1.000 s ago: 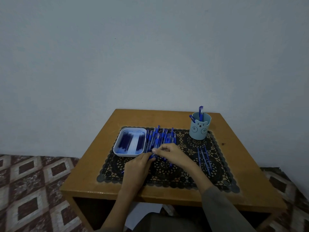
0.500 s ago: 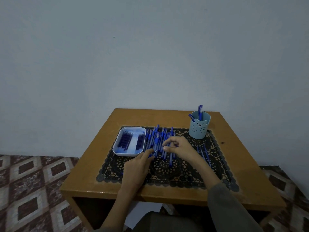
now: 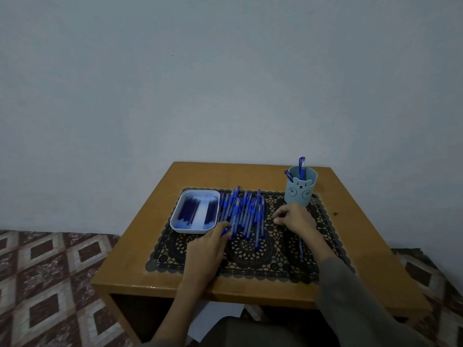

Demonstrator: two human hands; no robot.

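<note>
Left hand (image 3: 210, 244) pinches a pen (image 3: 229, 230) at the near-left edge of the pen pile (image 3: 244, 212).
Pen axis points away from the person, tip past the fingers (image 3: 224, 227); tray (image 3: 190, 230) of refills just left. Right hand (image 3: 294, 219) sits right of the pile, fingers curled on the mat (image 3: 250, 256), hold unclear. Cup (image 3: 300, 194) just beyond it; loose pen (image 3: 300, 246) under that wrist.
</note>
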